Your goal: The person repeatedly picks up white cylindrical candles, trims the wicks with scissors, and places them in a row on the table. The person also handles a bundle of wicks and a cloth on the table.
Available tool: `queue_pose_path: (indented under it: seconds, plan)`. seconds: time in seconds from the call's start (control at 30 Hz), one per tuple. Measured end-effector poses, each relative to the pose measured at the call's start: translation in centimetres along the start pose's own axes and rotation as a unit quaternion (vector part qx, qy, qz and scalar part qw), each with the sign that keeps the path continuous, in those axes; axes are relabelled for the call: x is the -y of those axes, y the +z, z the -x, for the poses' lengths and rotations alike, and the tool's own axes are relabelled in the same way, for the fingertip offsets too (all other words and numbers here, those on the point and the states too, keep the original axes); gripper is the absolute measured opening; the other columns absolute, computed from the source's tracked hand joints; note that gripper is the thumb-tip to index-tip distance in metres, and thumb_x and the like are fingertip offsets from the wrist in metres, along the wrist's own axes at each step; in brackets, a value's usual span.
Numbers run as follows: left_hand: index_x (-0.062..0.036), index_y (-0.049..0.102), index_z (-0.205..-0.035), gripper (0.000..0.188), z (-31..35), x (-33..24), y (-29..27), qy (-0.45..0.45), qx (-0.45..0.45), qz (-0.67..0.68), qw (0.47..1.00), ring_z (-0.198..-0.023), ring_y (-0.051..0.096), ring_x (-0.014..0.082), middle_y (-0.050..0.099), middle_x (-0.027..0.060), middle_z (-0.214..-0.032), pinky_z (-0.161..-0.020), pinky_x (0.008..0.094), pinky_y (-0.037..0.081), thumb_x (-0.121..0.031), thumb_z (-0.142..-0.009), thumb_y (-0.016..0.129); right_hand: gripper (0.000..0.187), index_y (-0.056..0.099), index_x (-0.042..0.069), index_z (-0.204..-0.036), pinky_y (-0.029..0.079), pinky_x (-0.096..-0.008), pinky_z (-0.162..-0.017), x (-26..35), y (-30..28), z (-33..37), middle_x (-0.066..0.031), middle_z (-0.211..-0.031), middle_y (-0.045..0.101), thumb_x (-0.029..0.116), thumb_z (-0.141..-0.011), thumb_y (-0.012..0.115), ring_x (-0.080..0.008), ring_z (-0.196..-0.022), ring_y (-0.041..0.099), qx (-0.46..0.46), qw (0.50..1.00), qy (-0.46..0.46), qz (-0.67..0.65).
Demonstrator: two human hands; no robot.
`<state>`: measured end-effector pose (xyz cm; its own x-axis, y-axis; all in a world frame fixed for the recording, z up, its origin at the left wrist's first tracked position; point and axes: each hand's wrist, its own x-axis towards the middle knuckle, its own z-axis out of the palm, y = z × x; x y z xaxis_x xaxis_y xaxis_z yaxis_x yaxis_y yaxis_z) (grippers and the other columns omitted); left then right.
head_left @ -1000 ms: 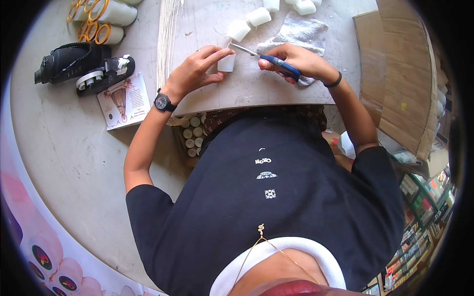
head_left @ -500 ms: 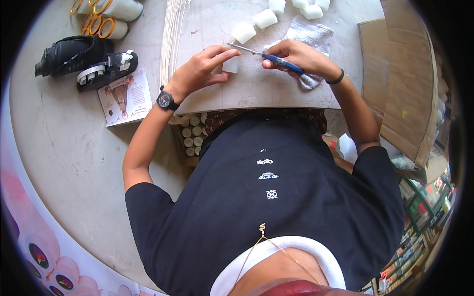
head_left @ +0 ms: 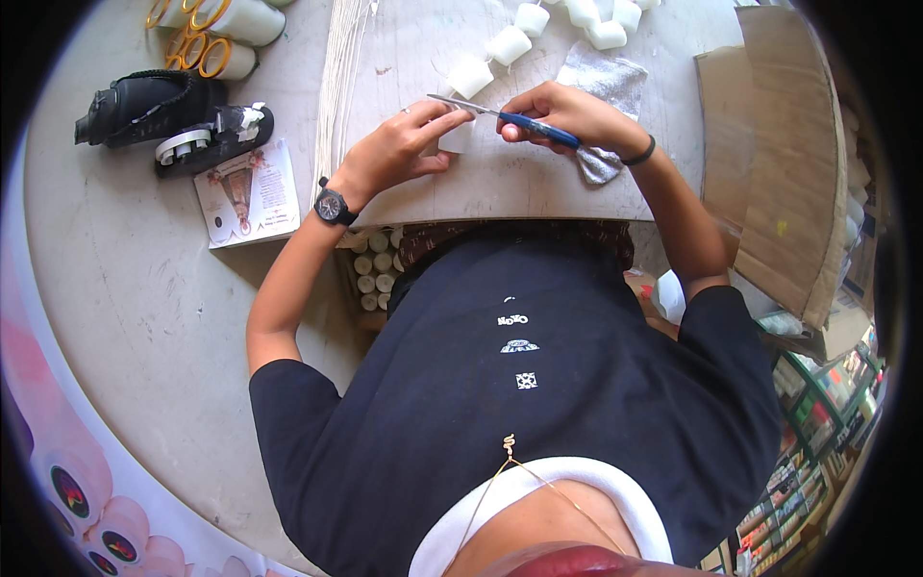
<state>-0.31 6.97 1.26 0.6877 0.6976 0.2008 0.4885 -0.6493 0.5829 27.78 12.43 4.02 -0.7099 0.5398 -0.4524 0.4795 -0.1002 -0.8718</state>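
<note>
My left hand [head_left: 399, 149] is closed around a short white candle [head_left: 458, 139], its thumb and fingers on the candle's left side. Part of the candle is hidden behind the fingers. In my right hand [head_left: 572, 112] are scissors with blue handles [head_left: 540, 129]. Their metal blades point left and cross just above the left fingertips and the top of the candle. The wick cannot be made out there. Beyond the blades stands a row of white candles [head_left: 509, 45], and a crumpled greyish-white cloth [head_left: 604, 82] lies beside and partly under my right hand.
A bundle of white strings [head_left: 338, 87] runs along the table left of my hands. Farther left lie a printed card [head_left: 248, 197], a black tape dispenser [head_left: 216, 139], a black bottle [head_left: 144, 108] and gold-rimmed white cylinders [head_left: 231, 60]. Cardboard [head_left: 769, 163] stands at right.
My right hand and the scissors have shifted slightly left, bringing the blades over the left fingertips. The whole view has moved a little. Both hands keep their hold.
</note>
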Motion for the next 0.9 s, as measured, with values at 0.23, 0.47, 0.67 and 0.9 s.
queue_pose_path:
  seconds: [0.23,0.47,0.67,0.9]
  plan:
    - [-0.0088,0.063,-0.126,0.057,1.5,-2.6,-0.6,-0.036,-0.084,0.022,0.996,-0.099,0.067,0.0284,0.066,0.0108,-0.113,-0.085,0.0366,0.058,-0.008,-0.072,0.082,0.041,0.065,0.003,-0.119,0.052,-0.0374,-0.079,-0.5,-1.1,7.4,-0.0161,-0.094,0.070,0.019,-0.083,0.076,-0.0303,-0.086,0.066,-0.201,0.941,-0.018,0.271]
    - [-0.0056,0.061,-0.126,0.063,1.2,-3.5,-1.3,-0.039,-0.134,0.009,0.990,-0.098,0.066,0.0315,0.066,0.0123,-0.110,-0.085,0.0383,0.057,-0.012,-0.068,0.086,0.048,0.064,0.006,-0.127,0.051,-0.0431,-0.087,-1.3,0.6,11.7,-0.0188,-0.114,0.064,0.017,-0.082,0.075,-0.0375,-0.100,0.059,-0.309,0.883,0.037,0.353]
    - [-0.0041,0.061,-0.126,0.060,-4.2,-5.2,-2.8,-0.002,-0.145,0.083,0.986,-0.097,0.067,0.0311,0.067,0.0126,-0.110,-0.084,0.0382,0.057,-0.009,-0.071,0.084,0.036,0.065,0.005,-0.124,0.054,-0.0328,-0.079,5.3,0.0,7.0,-0.0145,-0.098,0.073,0.024,-0.094,0.070,-0.0207,-0.088,0.070,-0.268,0.955,-0.121,0.049]
    - [-0.0060,0.055,-0.136,0.066,-7.9,-6.3,-5.4,0.076,-0.186,-0.012,0.979,-0.102,0.067,0.0321,0.060,0.0164,-0.127,-0.087,0.0384,0.058,-0.005,-0.074,0.080,0.053,0.056,-0.001,-0.135,0.052,-0.0277,-0.087,7.1,-2.9,2.8,-0.0089,-0.116,0.067,0.031,-0.095,0.069,-0.0125,-0.106,0.062,-0.082,0.958,-0.181,-0.204]
